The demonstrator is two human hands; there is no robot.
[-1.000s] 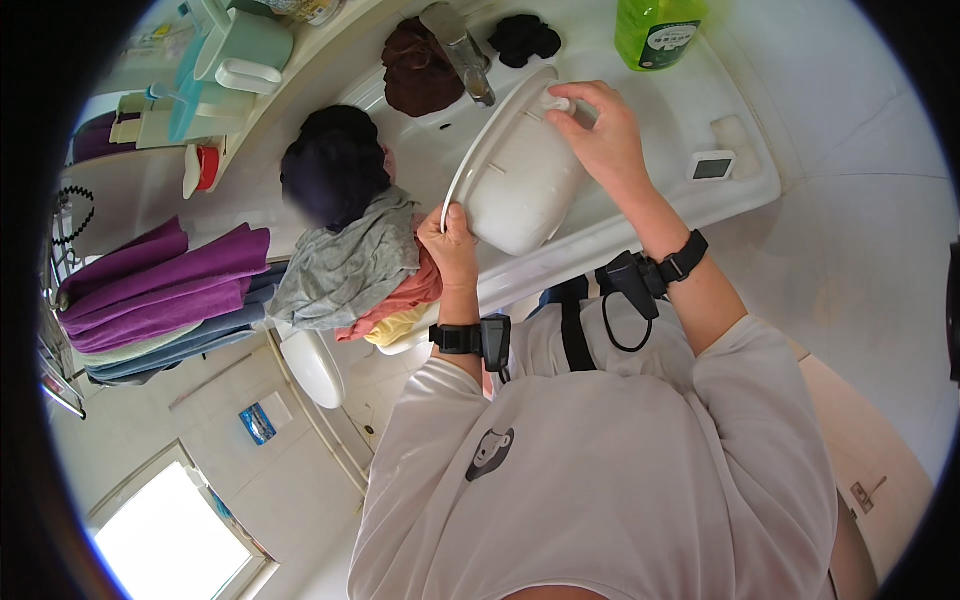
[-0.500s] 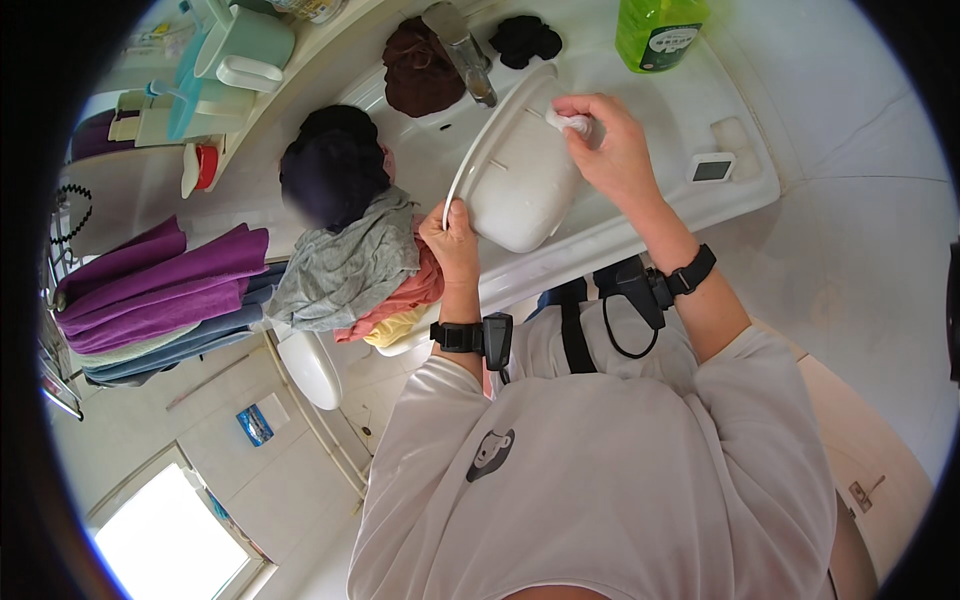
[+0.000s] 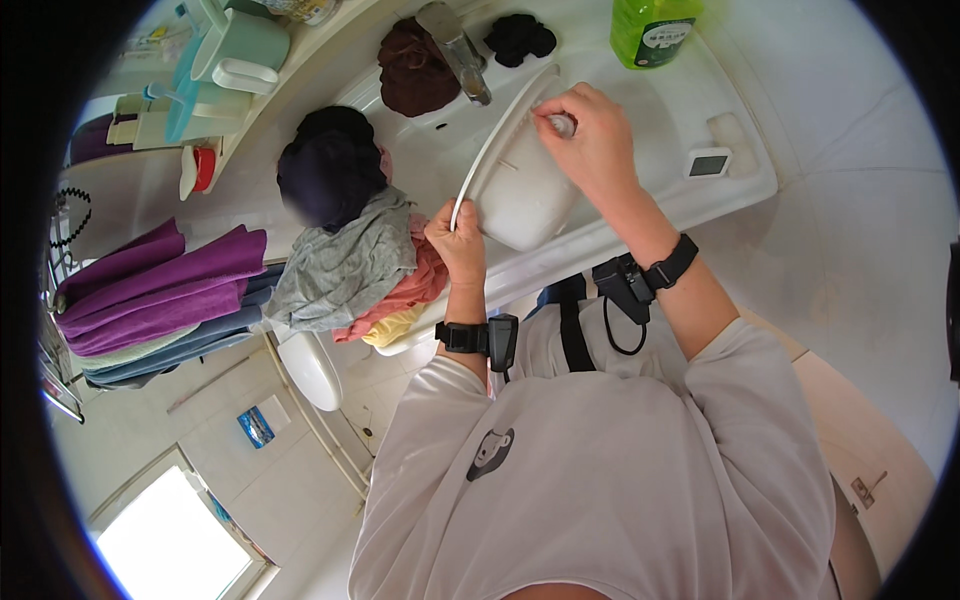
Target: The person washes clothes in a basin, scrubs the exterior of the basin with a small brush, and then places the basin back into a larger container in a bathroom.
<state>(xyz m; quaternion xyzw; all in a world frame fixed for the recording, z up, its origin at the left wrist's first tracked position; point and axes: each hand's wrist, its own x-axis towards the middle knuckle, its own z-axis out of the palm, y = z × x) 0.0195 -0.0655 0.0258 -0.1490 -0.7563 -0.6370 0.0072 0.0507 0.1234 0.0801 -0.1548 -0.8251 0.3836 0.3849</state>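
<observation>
A white basin (image 3: 530, 205) is tipped on its side over the sink, its outer wall and base turned toward me. My left hand (image 3: 458, 240) is closed on the near end of its rim, thumb on the outside. My right hand (image 3: 595, 145) pinches a small crumpled white wad (image 3: 563, 125), mostly hidden by the fingers, against the outer wall just below the rim at the far end. I cannot tell whether the wad is cloth or paper.
The white sink (image 3: 650, 205) holds the basin below a metal faucet (image 3: 455, 52). Brown cloth (image 3: 415, 70), black cloth (image 3: 520, 40) and a green bottle (image 3: 655, 30) line the back. A small display (image 3: 708, 163) sits right; piled clothes (image 3: 350, 260) lie left.
My right hand has shifted left, bringing the white wad closer to the basin's rim. The basin has turned slightly, and my left hand has moved a little right with it.
</observation>
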